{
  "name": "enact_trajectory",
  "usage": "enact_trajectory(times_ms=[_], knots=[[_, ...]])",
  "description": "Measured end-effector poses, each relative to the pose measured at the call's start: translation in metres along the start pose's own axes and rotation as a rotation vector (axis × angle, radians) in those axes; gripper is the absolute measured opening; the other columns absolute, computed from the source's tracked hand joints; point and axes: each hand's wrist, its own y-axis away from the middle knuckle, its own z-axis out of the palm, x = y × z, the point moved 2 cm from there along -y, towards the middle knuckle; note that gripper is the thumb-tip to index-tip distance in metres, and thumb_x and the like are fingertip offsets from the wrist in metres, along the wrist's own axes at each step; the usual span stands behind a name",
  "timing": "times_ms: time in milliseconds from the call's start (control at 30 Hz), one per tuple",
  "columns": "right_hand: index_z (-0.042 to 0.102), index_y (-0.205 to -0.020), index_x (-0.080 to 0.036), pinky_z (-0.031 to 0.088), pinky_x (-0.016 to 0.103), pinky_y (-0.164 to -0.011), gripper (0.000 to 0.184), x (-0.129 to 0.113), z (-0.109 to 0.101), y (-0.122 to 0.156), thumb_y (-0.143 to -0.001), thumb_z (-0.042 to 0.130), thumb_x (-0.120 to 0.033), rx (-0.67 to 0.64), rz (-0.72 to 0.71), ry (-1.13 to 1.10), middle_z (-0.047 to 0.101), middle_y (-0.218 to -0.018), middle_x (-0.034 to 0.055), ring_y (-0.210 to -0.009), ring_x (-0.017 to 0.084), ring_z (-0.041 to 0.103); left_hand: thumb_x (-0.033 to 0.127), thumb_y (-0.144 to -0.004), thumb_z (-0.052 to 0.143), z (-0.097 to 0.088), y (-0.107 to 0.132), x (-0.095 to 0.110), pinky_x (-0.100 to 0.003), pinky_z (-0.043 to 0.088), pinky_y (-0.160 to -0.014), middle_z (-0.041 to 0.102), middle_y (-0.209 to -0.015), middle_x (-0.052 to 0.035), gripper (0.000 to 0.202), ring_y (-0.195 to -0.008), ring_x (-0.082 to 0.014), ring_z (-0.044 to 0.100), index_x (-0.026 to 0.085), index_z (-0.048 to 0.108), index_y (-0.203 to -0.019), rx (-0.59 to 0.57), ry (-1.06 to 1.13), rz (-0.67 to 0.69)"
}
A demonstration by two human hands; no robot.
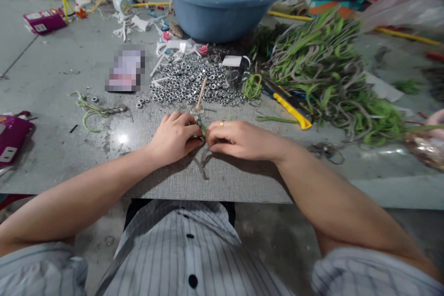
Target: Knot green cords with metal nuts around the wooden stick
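Observation:
My left hand and my right hand meet near the table's front edge. Both have fingers closed on a thin cord, whose grey ends trail toward me; a bit of green shows between the fingertips. What else the fingers cover is hidden. Just beyond the fingertips a small wooden stick stands up, with a thin ring or wire at its foot. Behind it spreads a heap of metal nuts. Left of my hands lies a green cord piece with several nuts along it.
A blue basin stands at the back. To the right lie a yellow-and-black utility knife and a pile of green and grey cords. A phone and purple boxes are at left. Another person's hand shows at the right edge.

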Motion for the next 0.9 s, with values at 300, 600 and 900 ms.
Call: enact_trajectory(times_ms=[300,600,900], knots=[[0.056,-0.08,-0.019,0.036,0.026,-0.055,0.012,0.008,0.016,-0.009,-0.084,0.055,-0.031,0.49,0.161,-0.298,0.057,-0.066,-0.0026,-0.054,0.01,0.046,0.051,-0.082,0.067,0.004,-0.003,0.001,-0.041,0.041,-0.084,0.067,-0.108,-0.0102,0.038,-0.1,-0.028,0.053,0.017,0.072,-0.099,0.024,-0.017,-0.076],[0.059,-0.081,-0.02,0.04,0.026,-0.063,0.012,0.01,0.023,-0.012,-0.086,0.055,-0.03,0.488,0.145,-0.152,0.066,-0.074,0.0005,-0.061,0.012,0.053,0.042,-0.082,0.07,0.002,-0.005,0.0,-0.039,0.04,-0.085,0.068,-0.102,-0.007,0.022,-0.099,-0.026,0.054,0.024,0.076,-0.093,0.023,0.063,-0.092],[0.068,-0.093,-0.017,0.043,0.03,-0.071,0.026,0.011,0.024,-0.012,-0.093,0.044,-0.027,0.33,0.13,0.246,0.069,-0.098,0.01,-0.084,0.02,0.063,0.042,-0.082,0.07,0.003,-0.004,-0.01,-0.04,0.04,-0.087,0.067,-0.098,-0.0056,0.02,-0.095,-0.0229,0.054,0.025,0.076,-0.089,0.035,0.144,-0.06]])
